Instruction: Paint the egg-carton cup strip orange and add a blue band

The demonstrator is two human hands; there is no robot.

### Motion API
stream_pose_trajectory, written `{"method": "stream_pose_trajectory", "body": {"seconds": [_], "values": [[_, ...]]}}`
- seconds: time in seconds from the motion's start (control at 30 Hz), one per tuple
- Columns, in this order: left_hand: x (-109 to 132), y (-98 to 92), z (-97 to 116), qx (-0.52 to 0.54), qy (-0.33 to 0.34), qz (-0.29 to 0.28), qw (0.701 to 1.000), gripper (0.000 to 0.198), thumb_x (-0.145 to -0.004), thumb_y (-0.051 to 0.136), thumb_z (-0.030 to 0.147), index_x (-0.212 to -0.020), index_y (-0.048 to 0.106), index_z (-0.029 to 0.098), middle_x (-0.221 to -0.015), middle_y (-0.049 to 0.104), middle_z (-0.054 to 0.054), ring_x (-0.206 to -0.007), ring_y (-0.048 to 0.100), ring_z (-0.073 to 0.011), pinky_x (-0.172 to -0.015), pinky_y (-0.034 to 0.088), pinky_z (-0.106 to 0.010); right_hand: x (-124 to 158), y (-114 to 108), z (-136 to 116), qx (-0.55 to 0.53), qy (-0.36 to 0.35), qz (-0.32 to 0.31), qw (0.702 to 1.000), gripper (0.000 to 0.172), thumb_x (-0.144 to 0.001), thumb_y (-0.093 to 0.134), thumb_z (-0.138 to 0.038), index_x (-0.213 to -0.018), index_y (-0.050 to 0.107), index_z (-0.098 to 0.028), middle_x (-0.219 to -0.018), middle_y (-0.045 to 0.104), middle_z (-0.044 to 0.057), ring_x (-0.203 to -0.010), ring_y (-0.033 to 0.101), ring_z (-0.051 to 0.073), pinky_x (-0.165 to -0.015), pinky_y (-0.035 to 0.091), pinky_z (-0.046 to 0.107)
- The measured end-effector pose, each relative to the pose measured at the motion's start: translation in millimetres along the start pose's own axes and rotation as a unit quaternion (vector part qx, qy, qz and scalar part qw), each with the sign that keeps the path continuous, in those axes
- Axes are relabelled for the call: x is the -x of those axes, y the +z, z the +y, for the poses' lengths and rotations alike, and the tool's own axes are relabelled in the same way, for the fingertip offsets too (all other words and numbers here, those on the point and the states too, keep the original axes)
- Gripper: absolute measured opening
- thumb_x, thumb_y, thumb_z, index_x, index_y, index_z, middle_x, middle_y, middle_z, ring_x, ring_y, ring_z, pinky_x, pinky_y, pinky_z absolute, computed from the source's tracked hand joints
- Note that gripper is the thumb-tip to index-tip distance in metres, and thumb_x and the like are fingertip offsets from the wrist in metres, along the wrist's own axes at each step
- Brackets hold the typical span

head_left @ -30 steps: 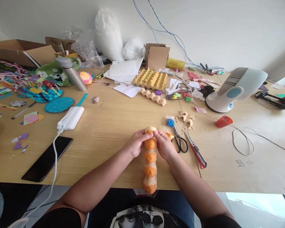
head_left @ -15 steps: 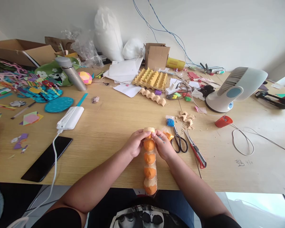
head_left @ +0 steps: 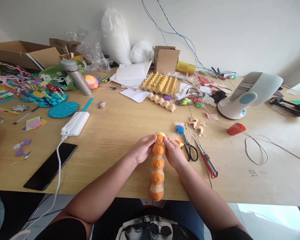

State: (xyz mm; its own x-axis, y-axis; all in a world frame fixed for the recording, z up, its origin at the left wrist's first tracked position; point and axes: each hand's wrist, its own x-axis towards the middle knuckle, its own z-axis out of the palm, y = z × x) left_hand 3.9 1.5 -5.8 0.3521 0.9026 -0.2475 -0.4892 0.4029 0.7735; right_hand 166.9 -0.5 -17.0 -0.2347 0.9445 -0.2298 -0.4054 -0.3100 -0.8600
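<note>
A strip cut from an egg carton (head_left: 157, 168), its bumps painted orange, lies lengthwise on the wooden table (head_left: 120, 133) in front of me. My left hand (head_left: 142, 149) and my right hand (head_left: 173, 152) pinch its far end from either side, fingers closed on the topmost orange bumps. The strip's near end hangs at the table's front edge. Scissors (head_left: 190, 150) and a red box cutter (head_left: 207, 160) lie just right of my right hand.
A yellow egg tray (head_left: 160, 83), a second carton strip (head_left: 162, 101), a white fan (head_left: 247, 95), a red cup (head_left: 235, 128) and a loose white cable (head_left: 258, 150) lie right and behind. A phone (head_left: 50, 166), power bank (head_left: 75, 123), metal bottle (head_left: 75, 76) and paper scraps lie left.
The far end bump, pale before, now shows orange. My fingers shifted slightly along the strip's top end; the strip moved a little.
</note>
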Motion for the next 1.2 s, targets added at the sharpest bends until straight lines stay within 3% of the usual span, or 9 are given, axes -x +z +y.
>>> {"method": "stream_pose_trajectory", "body": {"seconds": [0.23, 0.37, 0.5, 0.7, 0.93, 1.2], "values": [[-1.0, -2.8, 5.3, -0.119, 0.049, 0.070, 0.989, 0.046, -0.064, 0.101, 0.052, -0.085, 0.082, 0.015, -0.087, 0.079, -0.006, -0.081, 0.068, -0.0188, -0.079, 0.051, -0.031, -3.6, -7.7, -1.3, 0.094, -0.038, 0.022, 0.995, 0.049, -0.081, 0.082, -0.072, -0.083, 0.072, -0.024, -0.076, 0.063, -0.001, -0.072, 0.055, 0.018, -0.071, 0.046, 0.033], [-2.4, -6.8, 2.6, -0.157, 0.077, 0.077, 0.981, 0.046, -0.070, 0.098, 0.055, -0.090, 0.084, 0.017, -0.089, 0.080, -0.006, -0.082, 0.069, -0.0195, -0.079, 0.053, -0.031, -0.5, -9.3, -12.3, 0.159, -0.091, -0.002, 0.983, 0.051, -0.083, 0.079, -0.073, -0.078, 0.073, -0.023, -0.075, 0.061, 0.000, -0.076, 0.055, 0.019, -0.075, 0.047, 0.034], [-2.2, -9.8, 1.3, -0.185, 0.102, 0.065, 0.975, 0.047, -0.072, 0.096, 0.056, -0.097, 0.086, 0.017, -0.096, 0.082, -0.007, -0.088, 0.071, -0.0212, -0.082, 0.055, -0.031, -0.7, -11.3, -20.6, 0.220, -0.113, -0.002, 0.969, 0.042, -0.077, 0.091, -0.061, -0.080, 0.077, -0.022, -0.071, 0.062, 0.000, -0.069, 0.051, 0.018, -0.067, 0.040, 0.033], [-1.3, -10.1, 2.2, -0.199, 0.108, 0.056, 0.972, 0.046, -0.074, 0.095, 0.056, -0.100, 0.086, 0.018, -0.095, 0.082, -0.007, -0.089, 0.073, -0.0229, -0.079, 0.056, -0.030, -3.6, -15.4, -21.7, 0.228, -0.099, -0.007, 0.969, 0.038, -0.075, 0.095, -0.056, -0.076, 0.077, -0.022, -0.066, 0.063, 0.000, -0.064, 0.050, 0.018, -0.063, 0.037, 0.032], [-0.6, -8.7, 3.5, -0.193, 0.097, 0.052, 0.975, 0.047, -0.076, 0.093, 0.058, -0.103, 0.087, 0.019, -0.096, 0.082, -0.007, -0.089, 0.073, -0.0231, -0.079, 0.057, -0.030, -3.6, -15.1, -26.6, 0.198, -0.074, -0.026, 0.977, 0.038, -0.071, 0.096, -0.056, -0.074, 0.078, -0.023, -0.066, 0.067, 0.001, -0.065, 0.055, 0.019, -0.065, 0.043, 0.034], [0.9, -3.8, 8.6, -0.150, 0.053, 0.048, 0.986, 0.051, -0.068, 0.097, 0.059, -0.092, 0.084, 0.016, -0.089, 0.080, -0.006, -0.085, 0.074, -0.0219, -0.080, 0.058, -0.032, -0.9, -15.2, -32.1, 0.191, -0.071, -0.037, 0.978, 0.044, -0.073, 0.093, -0.063, -0.071, 0.076, -0.022, -0.067, 0.066, 0.000, -0.067, 0.055, 0.017, -0.067, 0.048, 0.034]]}}
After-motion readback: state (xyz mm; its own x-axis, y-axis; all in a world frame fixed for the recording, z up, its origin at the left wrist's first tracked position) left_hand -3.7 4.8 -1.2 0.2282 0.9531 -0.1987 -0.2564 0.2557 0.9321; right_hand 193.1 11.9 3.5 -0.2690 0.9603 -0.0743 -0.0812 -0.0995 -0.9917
